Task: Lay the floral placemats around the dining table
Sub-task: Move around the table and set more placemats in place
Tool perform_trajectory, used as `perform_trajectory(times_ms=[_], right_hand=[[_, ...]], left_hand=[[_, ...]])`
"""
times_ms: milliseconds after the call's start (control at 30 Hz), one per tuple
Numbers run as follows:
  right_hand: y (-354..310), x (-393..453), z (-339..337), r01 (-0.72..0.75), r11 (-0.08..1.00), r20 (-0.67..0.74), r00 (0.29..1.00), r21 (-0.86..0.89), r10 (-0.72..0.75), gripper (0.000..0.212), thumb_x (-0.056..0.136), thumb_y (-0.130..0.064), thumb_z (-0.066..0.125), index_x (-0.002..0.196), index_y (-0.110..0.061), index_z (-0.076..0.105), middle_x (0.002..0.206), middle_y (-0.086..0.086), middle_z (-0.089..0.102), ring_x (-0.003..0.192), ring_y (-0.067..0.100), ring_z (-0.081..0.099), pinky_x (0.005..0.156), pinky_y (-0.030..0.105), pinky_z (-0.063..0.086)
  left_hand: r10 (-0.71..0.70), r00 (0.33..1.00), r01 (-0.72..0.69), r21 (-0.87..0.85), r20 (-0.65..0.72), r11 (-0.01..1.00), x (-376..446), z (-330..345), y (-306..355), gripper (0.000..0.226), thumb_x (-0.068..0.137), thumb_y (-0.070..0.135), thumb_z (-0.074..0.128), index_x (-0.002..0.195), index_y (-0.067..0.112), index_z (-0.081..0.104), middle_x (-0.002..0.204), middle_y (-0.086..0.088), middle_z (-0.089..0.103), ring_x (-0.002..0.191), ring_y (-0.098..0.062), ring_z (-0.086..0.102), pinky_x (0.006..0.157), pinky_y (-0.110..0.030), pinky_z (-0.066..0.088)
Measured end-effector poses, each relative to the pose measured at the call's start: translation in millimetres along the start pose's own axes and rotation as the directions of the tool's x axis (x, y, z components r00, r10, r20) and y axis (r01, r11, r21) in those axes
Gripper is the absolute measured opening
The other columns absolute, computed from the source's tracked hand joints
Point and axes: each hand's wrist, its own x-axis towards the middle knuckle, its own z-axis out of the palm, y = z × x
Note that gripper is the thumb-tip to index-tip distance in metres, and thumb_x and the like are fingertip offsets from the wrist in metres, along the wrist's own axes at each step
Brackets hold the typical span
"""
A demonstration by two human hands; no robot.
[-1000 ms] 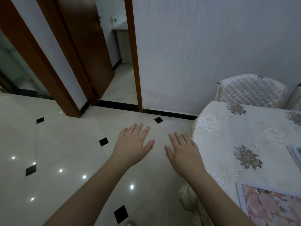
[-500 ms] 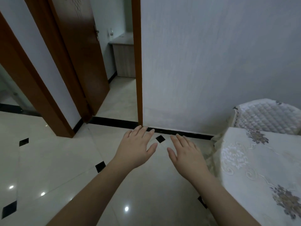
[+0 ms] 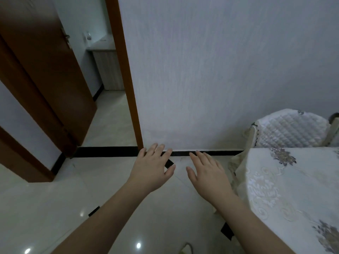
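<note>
While you look down, your left hand [image 3: 150, 170] and right hand [image 3: 209, 174] float side by side over the shiny pale tiled floor [image 3: 55, 208], palms down, fingers straight, each grip released and holding nothing. Just right of your right arm is the table [image 3: 289, 184], covered in a cream cloth with grey flowers. Behind it stands a white quilted chair back [image 3: 289, 129]. No floral placemat shows, and no writing can be read.

You have no legible text, label, brand, number or sign in view; the tablecloth [image 3: 293, 180] and wall [image 3: 211, 70] carry only unlettered pattern and texture.
</note>
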Motion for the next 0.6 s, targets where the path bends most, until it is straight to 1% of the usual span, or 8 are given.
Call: perform_trajectory(times_ms=[133, 233, 267, 333, 400, 467, 533, 600], right_hand=[[25.6, 56.3, 5.0, -0.046, 0.999, -0.017, 0.999, 0.01, 0.046, 0.061, 0.092, -0.049, 0.025, 0.132, -0.016, 0.056, 0.136, 0.008, 0.057, 0.126, 0.027, 0.053, 0.102, 0.043, 0.042], [40.4, 95.4, -0.8, -0.055, 0.997, 0.0, 0.998, 0.044, 0.055, 0.059, 0.094, -0.048, 0.024, 0.137, -0.017, 0.05, 0.144, 0.007, 0.049, 0.133, 0.026, 0.045, 0.108, 0.041, 0.035], [45.9, 107.4, -1.7, -0.067, 0.997, -0.018, 0.998, 0.045, 0.068, 0.058, 0.094, -0.048, 0.025, 0.136, -0.018, 0.051, 0.144, 0.006, 0.05, 0.132, 0.026, 0.046, 0.107, 0.041, 0.036], [57.0, 130.6, -1.4, -0.103, 0.994, 0.0, 0.995, 0.04, 0.103, 0.055, 0.091, -0.048, 0.03, 0.125, -0.018, 0.062, 0.131, 0.006, 0.062, 0.119, 0.026, 0.059, 0.097, 0.041, 0.047], [66.7, 154.3, -1.3, -0.141, 0.988, 0.035, 0.99, 0.059, 0.139, 0.054, 0.09, -0.048, 0.032, 0.119, -0.017, 0.066, 0.123, 0.007, 0.066, 0.112, 0.027, 0.064, 0.091, 0.042, 0.051], [73.8, 172.3, 0.2, -0.145, 0.988, 0.021, 0.989, 0.062, 0.144, 0.058, 0.091, -0.05, 0.028, 0.124, -0.017, 0.063, 0.129, 0.007, 0.063, 0.117, 0.027, 0.06, 0.096, 0.042, 0.047], [77.3, 191.7, 1.2, -0.139, 0.988, 0.003, 0.99, 0.067, 0.139, 0.067, 0.09, -0.054, 0.016, 0.135, -0.019, 0.053, 0.142, 0.006, 0.052, 0.13, 0.026, 0.048, 0.106, 0.041, 0.038], [79.2, 209.7, 2.8, -0.133, 0.989, 0.017, 0.991, 0.068, 0.132, 0.075, 0.087, -0.056, 0.006, 0.142, -0.021, 0.043, 0.15, 0.004, 0.042, 0.138, 0.024, 0.037, 0.112, 0.039, 0.028]], left_hand=[[0.031, 0.999, -0.031, -0.01, -0.005, 0.999, 66.1, 3.4, -1.0, 0.064, 0.095, 0.061, 0.013, 0.152, 0.032, 0.015, 0.161, 0.002, 0.018, 0.148, -0.019, 0.011, 0.119, -0.046, 0.014], [0.047, 0.999, -0.047, 0.009, -0.014, 0.999, 108.1, 2.0, -5.0, 0.073, 0.086, 0.061, 0.001, 0.152, 0.032, 0.017, 0.16, 0.004, 0.02, 0.148, -0.018, 0.013, 0.119, -0.045, 0.014], [0.043, 0.999, -0.043, 0.009, -0.018, 0.999, 121.3, 1.2, -6.8, 0.074, 0.085, 0.061, 0.0, 0.152, 0.032, 0.017, 0.16, 0.004, 0.02, 0.148, -0.018, 0.013, 0.118, -0.045, 0.013], [0.034, 0.999, -0.034, -0.004, -0.021, 0.999, 147.4, -1.0, -9.7, 0.077, 0.084, 0.061, -0.002, 0.152, 0.032, 0.018, 0.16, 0.004, 0.02, 0.148, -0.018, 0.013, 0.118, -0.045, 0.012], [0.045, 0.999, -0.045, -0.014, -0.019, 0.999, 171.9, -1.7, -13.0, 0.079, 0.082, 0.061, -0.005, 0.152, 0.032, 0.018, 0.161, 0.004, 0.019, 0.148, -0.018, 0.013, 0.118, -0.045, 0.012], [0.065, 0.998, -0.066, -0.017, -0.026, 0.998, 192.4, -1.3, -15.0, 0.078, 0.083, 0.061, -0.004, 0.152, 0.031, 0.017, 0.161, 0.004, 0.019, 0.148, -0.018, 0.012, 0.118, -0.043, 0.011], [0.091, 0.995, -0.092, -0.03, -0.041, 0.995, 218.6, -0.8, -19.0, 0.078, 0.083, 0.061, -0.004, 0.152, 0.032, 0.017, 0.161, 0.003, 0.018, 0.148, -0.018, 0.012, 0.118, -0.042, 0.009], [0.111, 0.993, -0.112, -0.035, -0.039, 0.993, 242.6, 0.1, -23.2, 0.08, 0.082, 0.061, -0.005, 0.152, 0.031, 0.017, 0.161, 0.003, 0.018, 0.148, -0.017, 0.012, 0.119, -0.042, 0.008]])
